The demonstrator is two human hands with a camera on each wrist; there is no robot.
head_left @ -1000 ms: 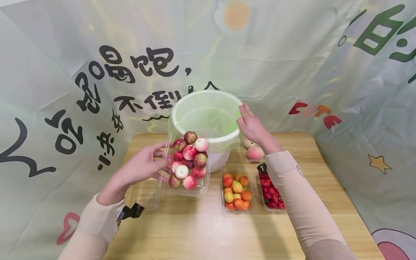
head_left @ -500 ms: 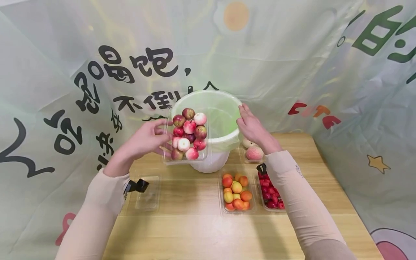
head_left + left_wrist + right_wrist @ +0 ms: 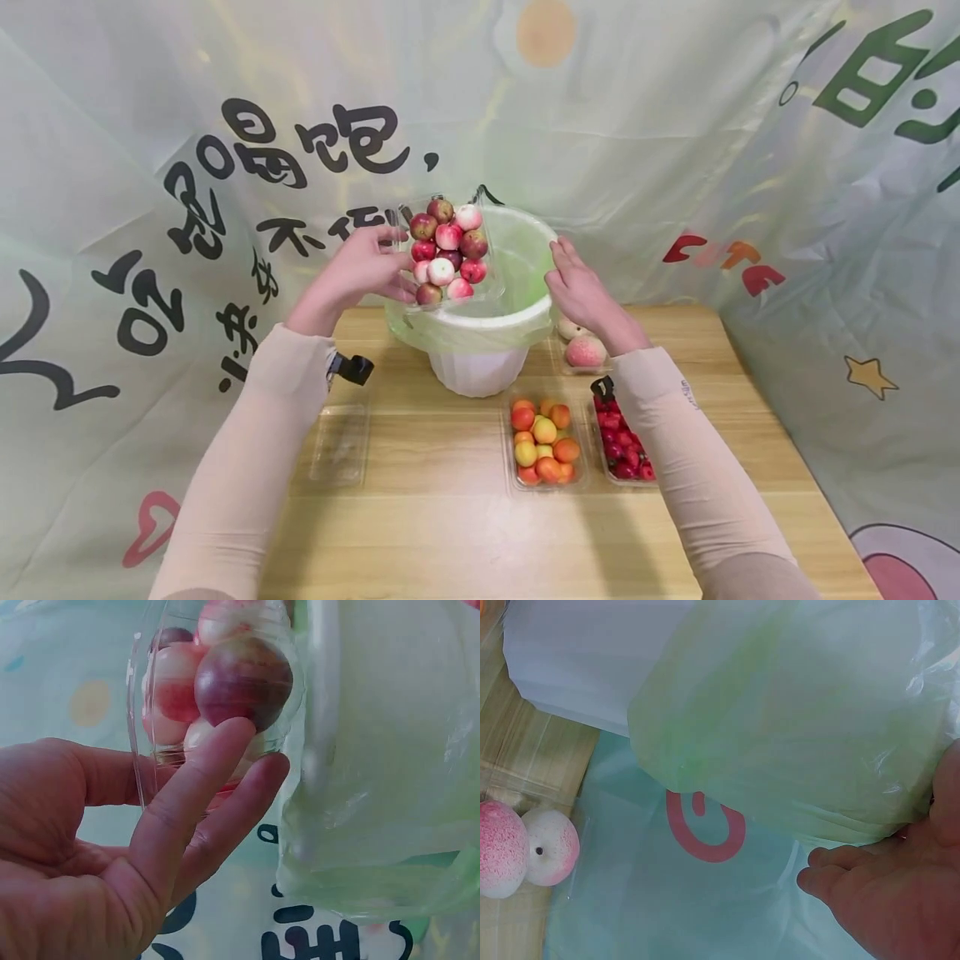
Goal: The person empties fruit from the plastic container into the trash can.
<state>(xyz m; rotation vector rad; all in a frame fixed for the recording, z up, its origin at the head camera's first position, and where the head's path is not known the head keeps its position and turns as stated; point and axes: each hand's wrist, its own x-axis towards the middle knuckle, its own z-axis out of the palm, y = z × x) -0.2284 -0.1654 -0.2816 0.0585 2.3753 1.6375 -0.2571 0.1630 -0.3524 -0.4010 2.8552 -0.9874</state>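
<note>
Apparently pre-pour: pinching clear plastic tray (image 3: 492, 278) of round pink-and-purple fruit (image 3: 448, 237) in left grip (image 3: 372, 268), touching green-lined white bucket (image 3: 480, 368) between grips with straight-fingered right grip (image 3: 580, 286); likely needing inward tilt.

In the head view, the left sleeve (image 3: 232, 467), lower left, is pale beige; a black wrist camera (image 3: 356, 369) adjoins its cuff. The right sleeve (image 3: 697, 454), lower right, matches, bearing small dark lettering (image 3: 688, 394).
</note>
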